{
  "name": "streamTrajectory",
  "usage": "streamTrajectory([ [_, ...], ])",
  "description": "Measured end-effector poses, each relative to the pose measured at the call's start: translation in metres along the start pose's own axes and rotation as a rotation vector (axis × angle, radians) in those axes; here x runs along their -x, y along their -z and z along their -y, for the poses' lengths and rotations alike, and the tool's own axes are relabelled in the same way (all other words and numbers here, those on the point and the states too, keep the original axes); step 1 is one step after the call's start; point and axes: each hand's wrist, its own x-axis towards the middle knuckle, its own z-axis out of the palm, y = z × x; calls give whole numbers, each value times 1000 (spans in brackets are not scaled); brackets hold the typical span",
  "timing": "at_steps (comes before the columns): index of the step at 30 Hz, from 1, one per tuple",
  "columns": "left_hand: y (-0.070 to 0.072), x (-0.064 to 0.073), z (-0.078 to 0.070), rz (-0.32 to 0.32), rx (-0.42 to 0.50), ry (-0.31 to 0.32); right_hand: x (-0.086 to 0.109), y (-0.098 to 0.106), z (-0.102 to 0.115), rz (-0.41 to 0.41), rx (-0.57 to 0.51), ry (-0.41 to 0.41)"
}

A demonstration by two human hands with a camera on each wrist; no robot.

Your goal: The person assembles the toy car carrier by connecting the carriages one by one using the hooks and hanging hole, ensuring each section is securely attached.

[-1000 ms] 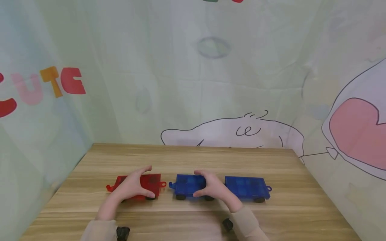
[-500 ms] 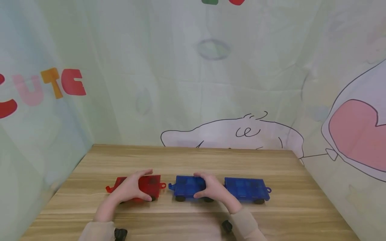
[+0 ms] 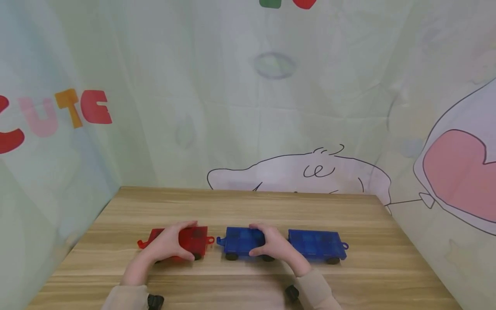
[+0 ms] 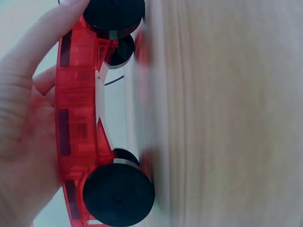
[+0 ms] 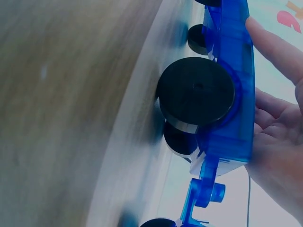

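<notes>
A red see-through toy train car (image 3: 198, 239) stands on black wheels on the table, a hook at its left end and a ring at its right. My left hand (image 3: 167, 245) grips it from above, thumb at the near side; the left wrist view shows the thumb (image 4: 35, 40) along the red side. My right hand (image 3: 276, 244) grips the middle blue toy train car (image 3: 241, 241), its thumb on the near side. Its left hook points at the red ring across a small gap. A second blue car (image 3: 315, 244) follows on the right, joined by a coupling (image 5: 207, 189) in the right wrist view.
The wood-grain table (image 3: 248, 206) runs back to a printed cloth backdrop (image 3: 232, 107) with letters and a cartoon animal. Black wrist devices (image 3: 156, 301) show beside the light sleeves (image 3: 125, 297).
My left thumb has slid slightly down the near side of the red car. The cars and my right hand keep almost the same places.
</notes>
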Motion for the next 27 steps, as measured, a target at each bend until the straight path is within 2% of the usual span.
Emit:
streamTrajectory([
  [9,-1,-2,3,-7,-24,-27,1,0,0,5,-7,20],
  [27,0,-1,2,-10,-23,-14,1,1,1,8,-29,15],
])
